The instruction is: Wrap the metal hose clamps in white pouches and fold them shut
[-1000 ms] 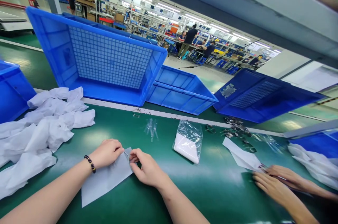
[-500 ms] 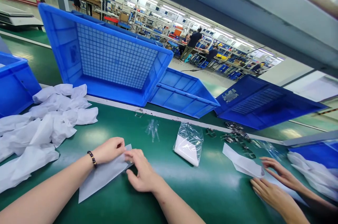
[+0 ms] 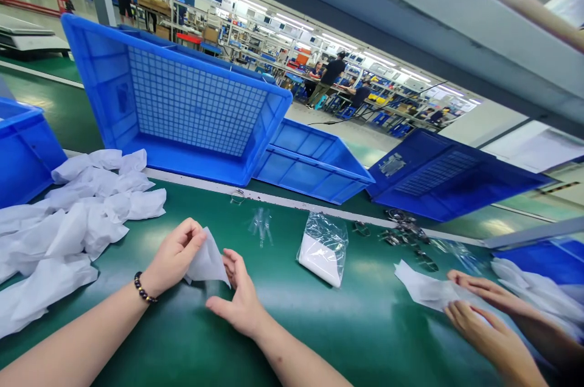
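Observation:
In the head view, my left hand (image 3: pixel 176 256), with a beaded bracelet on its wrist, pinches a thin white sheet (image 3: pixel 205 259) by its upper left edge. The sheet is lifted off the green table and hangs with a corner towards the right; whether it is a single layer or a pouch I cannot tell. Beside that corner is my right hand (image 3: pixel 239 296), thumb and fingers apart, its fingertips close to the sheet's right edge. Crumpled white wrapped pieces (image 3: pixel 86 210) lie heaped to the left of my left hand.
A clear plastic bag with white sheets (image 3: pixel 322 253) lies right of my hands. Clear strips (image 3: pixel 261 226) and small metal-looking pieces (image 3: pixel 404 229) are farther back. Blue crates (image 3: pixel 191 107) line the far edge. At right, a co-worker's hands (image 3: pixel 474 308) hold another white sheet (image 3: pixel 424 286).
My left hand has raised the white sheet from the table and turned it. My right hand has come off the sheet's edge and spread its fingers. The co-worker's sheet has shifted slightly.

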The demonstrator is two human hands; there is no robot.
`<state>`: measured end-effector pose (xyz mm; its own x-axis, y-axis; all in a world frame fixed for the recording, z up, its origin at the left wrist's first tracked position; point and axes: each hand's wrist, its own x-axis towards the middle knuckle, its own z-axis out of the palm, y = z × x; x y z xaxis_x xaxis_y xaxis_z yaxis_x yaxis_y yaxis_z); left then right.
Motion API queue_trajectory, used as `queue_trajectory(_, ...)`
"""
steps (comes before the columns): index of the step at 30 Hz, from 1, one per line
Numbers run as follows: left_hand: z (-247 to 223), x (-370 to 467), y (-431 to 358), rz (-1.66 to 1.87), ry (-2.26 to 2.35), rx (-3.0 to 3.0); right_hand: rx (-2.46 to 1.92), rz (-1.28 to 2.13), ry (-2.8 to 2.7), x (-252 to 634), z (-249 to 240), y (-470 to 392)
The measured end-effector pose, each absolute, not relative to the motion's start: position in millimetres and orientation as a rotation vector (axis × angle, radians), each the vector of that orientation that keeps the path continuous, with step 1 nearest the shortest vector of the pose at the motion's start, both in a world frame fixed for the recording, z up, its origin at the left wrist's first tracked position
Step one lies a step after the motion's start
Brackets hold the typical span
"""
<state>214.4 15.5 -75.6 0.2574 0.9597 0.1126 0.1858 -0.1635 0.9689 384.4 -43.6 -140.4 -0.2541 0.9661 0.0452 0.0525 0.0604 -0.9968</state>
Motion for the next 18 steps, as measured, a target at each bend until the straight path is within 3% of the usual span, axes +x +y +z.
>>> queue_trajectory(7, -65, 218, -11, 1.117, 0.853, 1.668, -1.019, 1.083, -1.553, 390, -117, -43)
queue_trajectory(13, -79, 222, 3, 0.964, 1.042, 1.323, -0.887, 1.687, -1.223, 404, -114, -39)
queue_trajectory(18, -108, 228, 27, 0.774, 1.134, 1.023, -1.07, 1.842, -0.835, 401, -129, -19)
